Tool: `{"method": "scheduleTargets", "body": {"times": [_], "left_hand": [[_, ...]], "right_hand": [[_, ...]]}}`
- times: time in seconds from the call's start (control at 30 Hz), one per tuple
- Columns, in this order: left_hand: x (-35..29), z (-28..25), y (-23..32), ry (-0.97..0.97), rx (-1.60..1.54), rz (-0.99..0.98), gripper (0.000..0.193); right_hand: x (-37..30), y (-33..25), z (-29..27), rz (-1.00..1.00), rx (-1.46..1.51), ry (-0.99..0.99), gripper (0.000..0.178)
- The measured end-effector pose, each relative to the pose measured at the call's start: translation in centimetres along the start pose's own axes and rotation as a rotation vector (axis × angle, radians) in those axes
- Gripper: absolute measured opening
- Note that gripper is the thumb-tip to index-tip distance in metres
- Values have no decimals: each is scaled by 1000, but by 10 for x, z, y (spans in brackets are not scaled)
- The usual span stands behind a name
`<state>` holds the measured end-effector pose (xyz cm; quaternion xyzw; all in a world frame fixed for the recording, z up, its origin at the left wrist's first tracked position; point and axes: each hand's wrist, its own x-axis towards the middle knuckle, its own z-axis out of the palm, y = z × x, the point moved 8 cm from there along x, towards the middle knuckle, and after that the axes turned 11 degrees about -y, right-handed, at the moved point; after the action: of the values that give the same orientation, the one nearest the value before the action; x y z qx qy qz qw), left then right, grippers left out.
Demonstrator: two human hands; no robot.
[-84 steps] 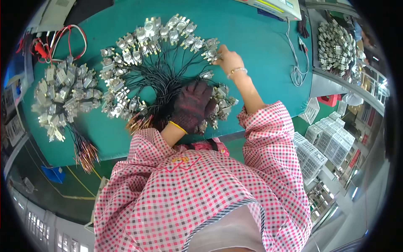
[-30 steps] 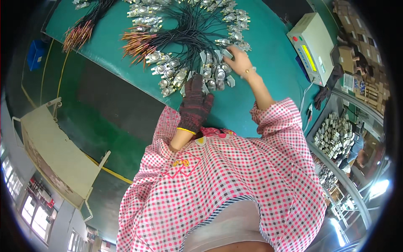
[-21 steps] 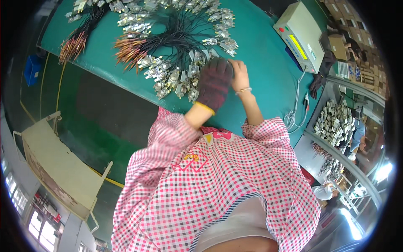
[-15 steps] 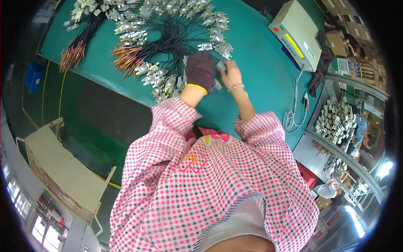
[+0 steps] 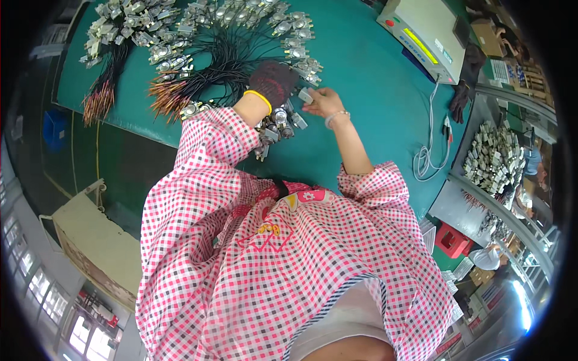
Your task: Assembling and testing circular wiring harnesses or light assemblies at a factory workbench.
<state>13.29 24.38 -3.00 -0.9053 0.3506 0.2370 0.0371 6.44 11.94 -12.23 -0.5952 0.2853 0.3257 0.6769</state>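
Note:
My left hand (image 5: pixel 274 83), in a dark knitted glove with a yellow cuff, reaches over the black cables (image 5: pixel 226 57) of a fanned bundle of small silver parts. Its fingers point away from me and are hidden, so their grip does not show. My bare right hand (image 5: pixel 327 103), a bracelet at its wrist, pinches a small grey block-shaped part (image 5: pixel 305 96) between thumb and fingers, just right of the glove. Several similar silver parts (image 5: pixel 280 117) lie below the gloved hand. Bare copper-coloured wire ends (image 5: pixel 171 96) gather at the bundle's left.
A second cabled bundle (image 5: pixel 123 30) lies at the left of the green table (image 5: pixel 361 66). A beige tester (image 5: pixel 424 36) with a yellow display stands back right, its grey leads (image 5: pixel 426 153) below. More parts (image 5: pixel 494 159) fill a right-hand surface. A red stool (image 5: pixel 453 240) stands beneath.
The view has shifted slightly. My left hand has moved up and left over the cables, uncovering silver parts below it. My right hand still pinches the grey part.

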Motion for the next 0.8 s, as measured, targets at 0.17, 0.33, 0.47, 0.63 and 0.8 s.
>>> {"method": "scheduleTargets", "body": {"times": [0.17,0.33,0.47,0.63,0.8], "left_hand": [[-4,4,-7,64,-21,-71,37],[-5,-7,-2,159,-1,-100,22],[10,3,-4,49,-10,-53,20],[20,-6,1,-174,12,-182,28],[15,-4,-5,-86,-62,-352,25]], "right_hand": [[-34,-48,12,-729,-815,274,26],[-67,-66,43,-1071,-1350,451,20],[-49,-65,41,-830,-1471,365,18],[-38,-62,45,-732,-1526,203,19],[-50,-57,54,-822,-1564,433,19]]}}
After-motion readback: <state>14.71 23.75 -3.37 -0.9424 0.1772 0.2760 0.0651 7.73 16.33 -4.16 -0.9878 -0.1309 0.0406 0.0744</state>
